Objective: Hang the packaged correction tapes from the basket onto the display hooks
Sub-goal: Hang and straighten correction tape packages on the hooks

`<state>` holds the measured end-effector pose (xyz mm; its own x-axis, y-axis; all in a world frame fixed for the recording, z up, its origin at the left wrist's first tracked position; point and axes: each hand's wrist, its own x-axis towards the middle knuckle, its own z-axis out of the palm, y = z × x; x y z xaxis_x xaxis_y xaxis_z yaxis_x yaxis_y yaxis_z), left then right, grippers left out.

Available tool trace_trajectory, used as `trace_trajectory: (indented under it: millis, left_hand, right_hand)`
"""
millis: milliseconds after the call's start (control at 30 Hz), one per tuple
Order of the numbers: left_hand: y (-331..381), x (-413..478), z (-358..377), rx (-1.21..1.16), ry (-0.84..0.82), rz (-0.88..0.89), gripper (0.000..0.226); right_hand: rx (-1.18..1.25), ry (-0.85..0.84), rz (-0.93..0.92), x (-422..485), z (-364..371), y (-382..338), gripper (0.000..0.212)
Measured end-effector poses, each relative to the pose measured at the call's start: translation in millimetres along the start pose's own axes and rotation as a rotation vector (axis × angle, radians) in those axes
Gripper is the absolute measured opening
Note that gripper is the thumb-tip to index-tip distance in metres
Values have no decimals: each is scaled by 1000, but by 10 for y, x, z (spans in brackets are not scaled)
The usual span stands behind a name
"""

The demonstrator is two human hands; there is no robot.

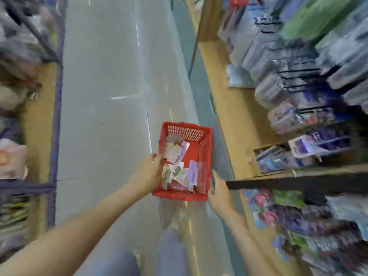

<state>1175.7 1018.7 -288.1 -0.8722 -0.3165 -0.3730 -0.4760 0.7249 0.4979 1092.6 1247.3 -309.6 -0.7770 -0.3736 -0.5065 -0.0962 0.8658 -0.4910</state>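
A red plastic basket is held over the aisle floor, low in the middle of the head view. Several packaged correction tapes lie loose inside it, mostly along its left and near sides. My left hand grips the basket's left rim, fingers curled over the edge. My right hand holds the basket's near right corner. Display hooks with hanging packets stick out from the rack on the right. The whole view is motion-blurred.
A wooden shelf runs along the right under the hook rack, with a dark shelf edge jutting towards my right hand. Another stocked rack lines the left. Grey aisle floor stretches ahead. My legs show below.
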Motion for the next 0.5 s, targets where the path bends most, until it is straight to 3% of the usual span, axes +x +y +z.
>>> trace_trajectory:
  millis: [200,333,500]
  left_hand:
    - [-1064,1215,1813,-95,-83,-197,39]
    - [-1483,1928,2985,193,-315,-231,48]
    - [-1827,2641,4167,300,-376,-254,57]
  right_hand:
    - [-21,-73,158,1584,1449,1009,71]
    - [52,-76,240,2392,2365,1547,65]
    - [80,-108,279,3292,3299,2257,80]
